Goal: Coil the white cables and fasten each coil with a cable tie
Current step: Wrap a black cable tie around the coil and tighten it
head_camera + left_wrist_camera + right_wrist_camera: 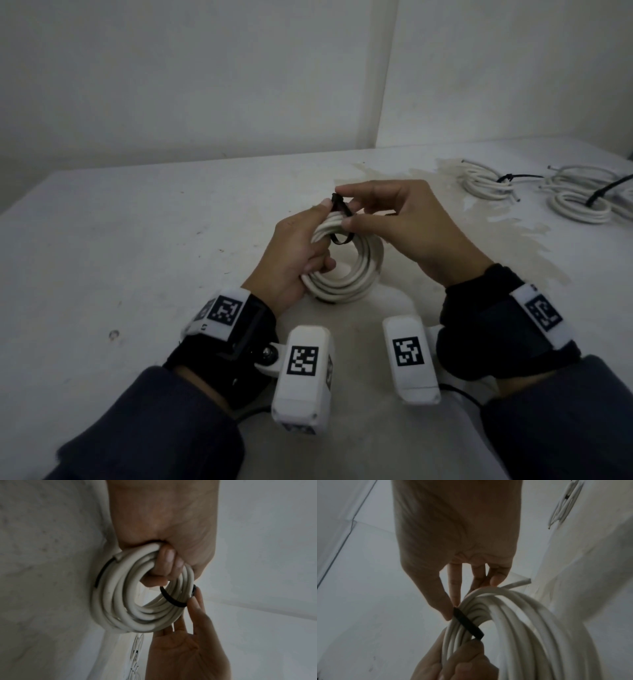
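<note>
Nearest the head camera are two dark sleeves and black wrist straps carrying white boxy camera housings [303,371] printed with black-and-white square markers; beyond them both hands meet over a pale, matte table [120,246] whose surface is scuffed and blotched with a faint stain.

The left hand [291,260] grips a coil of white cable [346,270], a round bundle of several smooth, rubbery loops of thick round cord, held just above the table; its fingers [164,566] are curled through the coil's opening and pressed together against the strands, the thumb reaching up toward the top of the bundle; a short cut end of the cable [520,583] sticks out from the coil.

A black cable tie [340,219], a thin flat plastic strap, loops around the strands at the coil's upper edge; in the wrist views it shows as a narrow dark band crossing the white loops.

The right hand [397,222] arches over the coil from the right; its thumb and forefinger pinch the tie at its upper end, while the other fingers [498,577] hang loosely curved and slightly spread.

Far right on the table lie more white coils [486,181], each bound with a black tie, well apart from the hands.
</note>
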The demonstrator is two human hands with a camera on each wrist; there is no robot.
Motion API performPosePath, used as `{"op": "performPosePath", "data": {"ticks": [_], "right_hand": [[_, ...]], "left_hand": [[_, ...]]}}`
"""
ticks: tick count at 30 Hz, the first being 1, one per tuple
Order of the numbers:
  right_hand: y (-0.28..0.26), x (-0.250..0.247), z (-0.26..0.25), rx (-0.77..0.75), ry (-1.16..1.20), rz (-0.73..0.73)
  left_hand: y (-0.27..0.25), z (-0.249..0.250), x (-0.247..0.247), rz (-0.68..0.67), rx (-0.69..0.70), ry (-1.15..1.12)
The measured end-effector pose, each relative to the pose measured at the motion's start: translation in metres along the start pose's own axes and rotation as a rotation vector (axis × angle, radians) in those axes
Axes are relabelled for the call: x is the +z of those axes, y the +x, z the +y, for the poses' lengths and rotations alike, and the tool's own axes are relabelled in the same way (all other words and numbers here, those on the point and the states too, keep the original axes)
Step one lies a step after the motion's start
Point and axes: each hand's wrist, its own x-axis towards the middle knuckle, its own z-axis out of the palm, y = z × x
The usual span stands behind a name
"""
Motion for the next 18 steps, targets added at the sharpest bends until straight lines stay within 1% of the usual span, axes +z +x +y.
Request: {"op": "performPosePath", "data": {"ticks": [3, 5, 8, 12, 18], "right_hand": [[0.0, -0.006, 0.003, 0.006, -0.041, -0.05], [-0.001, -0.008, 0.006, 0.008, 0.037, -0.065], [-0.001, -0.009, 0.01, -0.026, 0.103, -0.046], [0.0, -0.009, 0.013, -0.08, 0.096, -0.013], [0.001, -0.005, 0.014, -0.113, 0.049, -0.017]], "left_hand": [[0.0, 0.001, 0.0, -0.018, -0.024, -0.015], [-0.001, 0.001, 0.001, -0.032, -0.047, -0.008], [-0.001, 0.001, 0.001, -0.062, -0.074, -0.005], [-0.002, 0.001, 0.002, -0.088, -0.093, -0.017], [-0.004, 0.002, 0.005, -0.079, -0.124, -0.033]]}}
